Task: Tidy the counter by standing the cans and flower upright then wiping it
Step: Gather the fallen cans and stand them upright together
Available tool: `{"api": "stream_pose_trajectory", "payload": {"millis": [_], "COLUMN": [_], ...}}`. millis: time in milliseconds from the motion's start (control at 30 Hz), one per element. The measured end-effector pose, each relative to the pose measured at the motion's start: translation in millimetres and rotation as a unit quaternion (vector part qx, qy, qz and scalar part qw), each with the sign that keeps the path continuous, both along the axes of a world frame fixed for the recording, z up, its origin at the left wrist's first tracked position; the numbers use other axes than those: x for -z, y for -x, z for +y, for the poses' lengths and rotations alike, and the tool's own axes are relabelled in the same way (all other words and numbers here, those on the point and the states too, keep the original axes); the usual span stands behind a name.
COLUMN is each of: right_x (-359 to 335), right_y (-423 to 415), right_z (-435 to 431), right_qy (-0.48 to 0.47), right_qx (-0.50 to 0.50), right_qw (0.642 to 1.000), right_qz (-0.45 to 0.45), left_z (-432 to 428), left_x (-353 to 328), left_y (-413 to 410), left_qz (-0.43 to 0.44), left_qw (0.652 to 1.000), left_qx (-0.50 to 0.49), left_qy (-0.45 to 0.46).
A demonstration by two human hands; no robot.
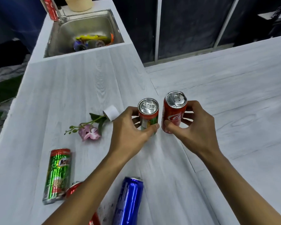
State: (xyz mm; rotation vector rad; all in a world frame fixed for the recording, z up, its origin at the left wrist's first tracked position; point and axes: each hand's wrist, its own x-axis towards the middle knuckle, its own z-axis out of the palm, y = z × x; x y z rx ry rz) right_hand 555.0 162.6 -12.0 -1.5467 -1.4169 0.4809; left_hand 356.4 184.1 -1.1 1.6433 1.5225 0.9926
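Note:
My left hand (pixel 130 127) grips a small orange-and-green can (pixel 148 116) that stands upright on the white counter (pixel 88 82). Right beside it my right hand (pixel 195 125) grips a red cola can (pixel 173 111), upright and slightly tilted. A pink flower (pixel 89 132) in a small white pot (pixel 111 112) lies on its side to the left of my left hand. A green Milo can (pixel 58 175), a blue can (pixel 129 200) and a red can (pixel 73 189) lie on their sides near the front, the red one partly hidden by my left forearm.
A steel sink (pixel 88 26) with coloured items inside is set into the counter at the back. Another red can (pixel 51 8) stands by the tap, next to a beige tub (pixel 79 4). The counter's left edge drops off. A second red can end (pixel 94 220) shows at the bottom.

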Motion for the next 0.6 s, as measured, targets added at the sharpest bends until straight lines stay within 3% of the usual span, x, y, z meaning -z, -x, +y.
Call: {"api": "stream_pose_trajectory", "payload": {"millis": [600], "right_x": [13.4], "right_y": [-75.8], "right_z": [94.3], "right_qy": [-0.025], "right_qx": [0.063], "right_qw": [0.998], "right_qz": [-0.017], "left_z": [95.6], "left_x": [10.7], "left_y": [-90.0], "left_qz": [0.011], "left_qw": [0.999], "left_qx": [-0.003], "left_qy": [-0.033]}}
